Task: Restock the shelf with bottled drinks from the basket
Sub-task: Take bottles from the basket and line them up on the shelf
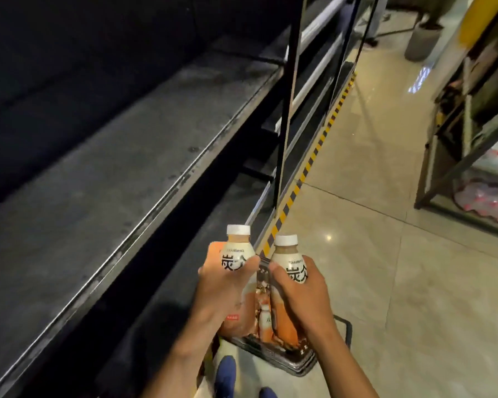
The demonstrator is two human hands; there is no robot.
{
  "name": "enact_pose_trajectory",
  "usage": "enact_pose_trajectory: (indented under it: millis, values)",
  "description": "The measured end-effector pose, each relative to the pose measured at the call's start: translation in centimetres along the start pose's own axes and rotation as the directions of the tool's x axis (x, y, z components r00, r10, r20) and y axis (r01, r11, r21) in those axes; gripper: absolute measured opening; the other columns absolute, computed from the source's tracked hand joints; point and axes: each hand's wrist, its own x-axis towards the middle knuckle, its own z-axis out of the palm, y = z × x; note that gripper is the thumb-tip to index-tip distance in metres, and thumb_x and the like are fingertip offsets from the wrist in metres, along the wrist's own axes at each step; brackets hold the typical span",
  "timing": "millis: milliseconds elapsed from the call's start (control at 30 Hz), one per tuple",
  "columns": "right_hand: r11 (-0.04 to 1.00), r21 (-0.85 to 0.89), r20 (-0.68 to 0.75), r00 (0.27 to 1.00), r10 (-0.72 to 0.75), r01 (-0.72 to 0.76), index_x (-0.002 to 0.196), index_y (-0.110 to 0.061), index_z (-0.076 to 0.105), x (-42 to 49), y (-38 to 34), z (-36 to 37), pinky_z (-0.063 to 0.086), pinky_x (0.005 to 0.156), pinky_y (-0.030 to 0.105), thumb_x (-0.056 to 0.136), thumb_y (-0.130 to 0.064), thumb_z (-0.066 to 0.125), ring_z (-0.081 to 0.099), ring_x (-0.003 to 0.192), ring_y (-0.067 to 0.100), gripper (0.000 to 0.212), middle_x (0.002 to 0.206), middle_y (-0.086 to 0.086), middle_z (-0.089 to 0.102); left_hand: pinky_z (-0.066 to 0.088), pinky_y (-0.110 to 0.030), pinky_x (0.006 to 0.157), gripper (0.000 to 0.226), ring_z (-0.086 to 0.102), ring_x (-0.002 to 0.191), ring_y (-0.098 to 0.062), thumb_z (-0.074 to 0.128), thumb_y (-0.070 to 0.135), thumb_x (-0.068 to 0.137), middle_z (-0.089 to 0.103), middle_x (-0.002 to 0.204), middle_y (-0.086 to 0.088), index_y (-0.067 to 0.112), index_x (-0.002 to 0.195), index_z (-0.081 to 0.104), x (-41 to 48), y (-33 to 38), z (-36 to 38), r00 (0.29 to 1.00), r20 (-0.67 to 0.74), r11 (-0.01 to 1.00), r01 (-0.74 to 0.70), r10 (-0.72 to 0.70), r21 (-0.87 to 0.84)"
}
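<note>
My left hand (223, 285) grips a small bottled drink (238, 248) with a white cap and a cream label with black characters. My right hand (301, 285) grips a second bottle of the same kind (288, 255). Both bottles are upright, side by side, held above the basket (305, 363) on the floor. An orange and brown carton (266, 320) stands in the basket, partly hidden by my hands. The grey shelf (104, 179) stretches to the left, its board bare, with a metal front rail.
A black upright post (285, 116) of the shelf unit rises just beyond the bottles. Yellow-black hazard tape (314, 159) runs along the floor by the shelf base. A metal rack (466, 145) with packed bottles stands at right. My blue shoes (226, 374) show below.
</note>
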Motion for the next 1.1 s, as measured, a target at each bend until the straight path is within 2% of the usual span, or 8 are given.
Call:
enact_pose_trajectory:
  millis: [133,267,500,600,700,800,933,1100]
  values:
    - [0.992,0.018,0.17,0.977,-0.128,0.127,0.095,-0.027,0.063,-2.8,-3.9,2.6,0.056,0.068,0.033,0.08,-0.04,0.078,0.069,0.079,0.015,0.025,0.086,-0.004,0.072,0.057,-0.032,0.059,0.028,0.067,0.062,-0.006,0.076,0.041,0.074,0.068,0.072,0.009,0.036,0.092,0.056,-5.3,2.3,-5.3,0.969,-0.245,0.999,0.013,-0.023,-0.044]
    - [0.959,0.067,0.379,0.882,-0.28,0.276,0.095,-0.028,0.064,-6.8,-8.8,6.6,0.052,0.062,0.027,0.08,-0.04,0.079,0.067,0.071,0.006,0.025,0.081,-0.006,0.071,0.049,-0.021,0.056,0.031,0.062,0.061,-0.004,0.077,0.037,0.074,0.066,0.069,0.012,0.027,0.093,0.055,-10.7,3.2,-11.0,0.88,-0.475,0.99,-0.087,0.026,-0.108]
    - [0.902,0.211,0.7,0.586,-0.409,0.377,0.096,-0.029,0.063,-19.3,-14.3,13.8,0.052,0.061,0.02,0.081,-0.036,0.078,0.068,0.072,0.002,0.022,0.083,-0.014,0.072,0.049,-0.021,0.055,0.037,0.063,0.063,0.001,0.076,0.04,0.07,0.067,0.073,0.012,0.031,0.096,0.052,-22.6,2.2,-21.1,0.63,-0.776,0.981,-0.167,0.032,-0.096]
    - [0.895,0.256,0.807,0.428,-0.407,0.366,0.102,-0.028,0.064,-26.1,-14.4,16.0,0.058,0.07,0.03,0.083,-0.035,0.077,0.071,0.081,0.011,0.024,0.089,-0.006,0.074,0.046,-0.014,0.052,0.036,0.062,0.062,0.002,0.078,0.038,0.071,0.067,0.075,0.011,0.03,0.096,0.053,-29.2,0.8,-25.1,0.469,-0.883,0.977,-0.199,0.029,-0.074]
    - [0.884,0.29,0.864,0.297,-0.407,0.368,0.102,-0.029,0.065,-33.3,-13.7,18.1,0.059,0.075,0.033,0.08,-0.036,0.078,0.071,0.083,0.011,0.027,0.09,-0.007,0.074,0.043,-0.013,0.051,0.034,0.058,0.058,0.003,0.079,0.03,0.075,0.064,0.076,0.004,0.024,0.097,0.053,-36.0,-1.2,-28.4,0.319,-0.948,0.975,-0.212,0.011,-0.06]
    - [0.875,0.325,0.894,0.185,-0.408,0.358,0.099,-0.029,0.065,-40.7,-12.6,20.0,0.059,0.074,0.035,0.079,-0.037,0.08,0.071,0.081,0.012,0.026,0.088,-0.008,0.073,0.043,-0.013,0.049,0.031,0.056,0.053,0.002,0.079,0.025,0.076,0.064,0.074,0.001,0.021,0.093,0.054,-42.7,-3.6,-30.9,0.216,-0.976,0.973,-0.219,-0.018,-0.066]
    - [0.882,0.357,0.915,0.076,-0.396,0.307,0.098,-0.027,0.067,-50.3,-10.3,21.6,0.06,0.075,0.04,0.067,-0.047,0.078,0.073,0.082,0.016,0.038,0.089,-0.002,0.075,0.049,-0.019,0.052,0.032,0.062,0.06,-0.006,0.078,0.029,0.075,0.066,0.076,-0.001,0.022,0.097,0.055,-51.0,-7.1,-34.1,0.154,-0.986,0.964,-0.245,-0.067,-0.104]
    - [0.889,0.398,0.91,0.028,-0.414,0.227,0.104,-0.026,0.068,-59.6,-8.6,23.6,0.061,0.079,0.042,0.066,-0.047,0.08,0.074,0.089,0.02,0.044,0.095,0.0,0.077,0.051,-0.027,0.061,0.045,0.064,0.067,-0.005,0.082,0.043,0.069,0.066,0.083,0.002,0.026,0.099,0.052,-58.0,-9.6,-39.7,0.139,-0.99,0.965,-0.257,-0.023,-0.058]
